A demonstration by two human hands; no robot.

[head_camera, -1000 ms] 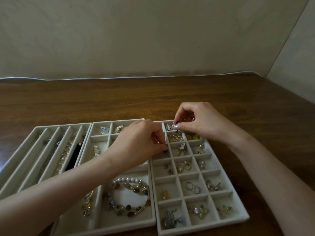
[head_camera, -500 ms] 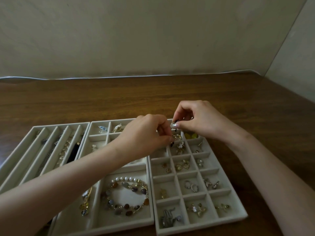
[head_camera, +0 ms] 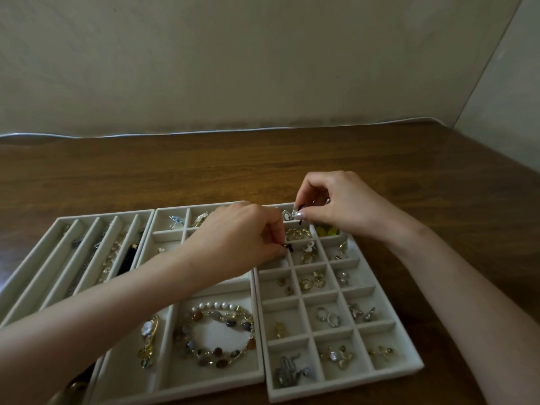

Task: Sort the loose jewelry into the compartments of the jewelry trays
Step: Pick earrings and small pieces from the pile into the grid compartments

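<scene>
Two tiny pieces are held over the far-left corner of the pale grey velvet tray of square cells [head_camera: 350, 382], which lies rightmost of three trays near the front edge of the brown wooden table [head_camera: 263, 171]. The left hand [head_camera: 242, 238] is closed in a fingertip pinch on a small black piece [head_camera: 287, 247] just above the second cell of that tray's left column. The right hand [head_camera: 342, 206] pinches a second black piece [head_camera: 302, 206] above the far rim, beside a white oval stud with a sparkling rim [head_camera: 287, 215].

The two pieces are probably being matched so that they are dropped into one cell (most filled cells hold pairs). What they are cannot be made out, as they are too small. Whether the stud lies in the corner cell or is touched cannot be told. The far cells of the middle grey tray [head_camera: 190, 391] are hidden under the left hand. The long-channelled grey tray [head_camera: 102, 216] is cut off at the left.
</scene>
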